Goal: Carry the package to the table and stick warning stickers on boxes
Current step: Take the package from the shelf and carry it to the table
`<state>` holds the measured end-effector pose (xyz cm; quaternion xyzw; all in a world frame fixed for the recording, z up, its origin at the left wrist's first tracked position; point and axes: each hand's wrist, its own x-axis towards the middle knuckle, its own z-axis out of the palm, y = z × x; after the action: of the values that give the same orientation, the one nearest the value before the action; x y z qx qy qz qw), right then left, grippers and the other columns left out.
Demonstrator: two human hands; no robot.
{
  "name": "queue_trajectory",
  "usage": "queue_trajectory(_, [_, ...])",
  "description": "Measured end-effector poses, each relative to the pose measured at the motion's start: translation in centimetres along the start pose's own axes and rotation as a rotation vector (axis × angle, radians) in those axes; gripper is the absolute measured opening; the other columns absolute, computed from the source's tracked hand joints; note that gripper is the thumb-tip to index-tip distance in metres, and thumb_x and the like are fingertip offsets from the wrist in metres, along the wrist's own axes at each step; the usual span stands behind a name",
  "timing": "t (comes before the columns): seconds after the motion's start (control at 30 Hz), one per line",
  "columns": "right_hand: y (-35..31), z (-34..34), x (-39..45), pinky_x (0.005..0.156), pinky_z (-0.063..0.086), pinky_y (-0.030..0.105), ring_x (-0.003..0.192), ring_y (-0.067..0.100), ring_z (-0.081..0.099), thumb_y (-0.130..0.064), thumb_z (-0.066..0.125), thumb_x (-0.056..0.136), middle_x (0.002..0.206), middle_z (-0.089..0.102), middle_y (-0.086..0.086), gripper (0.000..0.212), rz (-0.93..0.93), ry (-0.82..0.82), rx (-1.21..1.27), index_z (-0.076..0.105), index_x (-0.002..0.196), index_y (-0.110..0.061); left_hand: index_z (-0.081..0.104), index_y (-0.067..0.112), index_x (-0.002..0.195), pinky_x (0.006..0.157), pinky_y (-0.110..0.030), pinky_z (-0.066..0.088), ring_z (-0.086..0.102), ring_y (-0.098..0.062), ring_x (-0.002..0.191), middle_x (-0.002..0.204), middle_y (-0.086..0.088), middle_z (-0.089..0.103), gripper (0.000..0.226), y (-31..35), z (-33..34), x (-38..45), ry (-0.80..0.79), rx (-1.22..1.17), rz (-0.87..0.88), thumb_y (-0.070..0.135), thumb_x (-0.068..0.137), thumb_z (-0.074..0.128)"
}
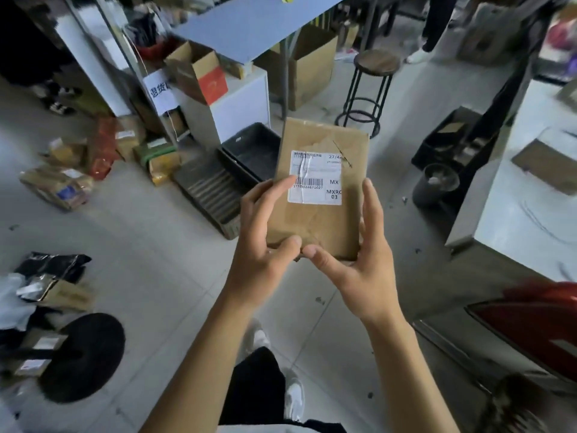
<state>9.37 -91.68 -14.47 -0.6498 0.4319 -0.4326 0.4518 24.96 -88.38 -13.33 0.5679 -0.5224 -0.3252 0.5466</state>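
Observation:
A flat brown cardboard package (331,142) with a white barcode label (315,178) is held up in front of me, above the floor. My left hand (265,245) grips its lower left edge, the index finger resting on the label and the thumb on the bottom corner. Along the package's right edge lies my right hand (359,264), fingers up the side and thumb on the bottom edge. A grey table (527,214) stands at the right with a brown box (549,164) on it.
A black stool (371,89) and a blue-topped table (249,26) stand ahead. Black crates (249,151) sit on the floor just beyond the package. Several parcels (59,185) lie scattered at the left. A black round stool seat (84,354) is near left; a dark bin (435,184) at right.

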Motion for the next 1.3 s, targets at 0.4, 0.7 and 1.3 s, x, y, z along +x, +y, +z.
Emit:
queue_trajectory(0.4, [5.4,-3.6,24.2,0.118,0.034,0.048,0.151,0.006,0.022,-0.052,0.081,0.071,0.162,0.027,-0.014,0.103,0.012,0.038,-0.12,0.022,0.155,-0.034,0.042,0.014,0.144,0.103,-0.004,0.033,0.036,-0.002,0.141,0.153,-0.009,0.036,0.07,-5.5,5.1,25.2,-0.139,-0.076,0.052,-0.006,0.077,0.051])
queue_trajectory(0.7, [9.4,-9.2,40.1,0.104,0.051,0.043,0.142,0.012,0.042,-0.04,0.08,0.077,0.158,0.036,-0.01,0.091,0.091,0.113,-0.036,0.028,0.152,-0.037,0.042,0.016,0.144,0.106,-0.013,0.038,0.034,-0.01,0.144,0.153,-0.006,0.035,0.068,-8.0,11.9,41.9,-0.222,-0.096,0.019,-0.001,0.079,0.054])
queue_trajectory(1.3, [18.1,-18.0,78.0,0.11,0.044,0.045,0.148,0.008,0.03,-0.041,0.08,0.079,0.159,0.032,-0.016,0.088,0.035,-0.045,-0.052,0.029,0.151,-0.038,0.043,0.036,0.142,0.106,-0.034,0.049,0.04,-0.011,0.141,0.151,0.004,0.042,0.069,-13.2,22.5,77.0,-0.088,-0.079,-0.042,0.007,0.08,0.053])
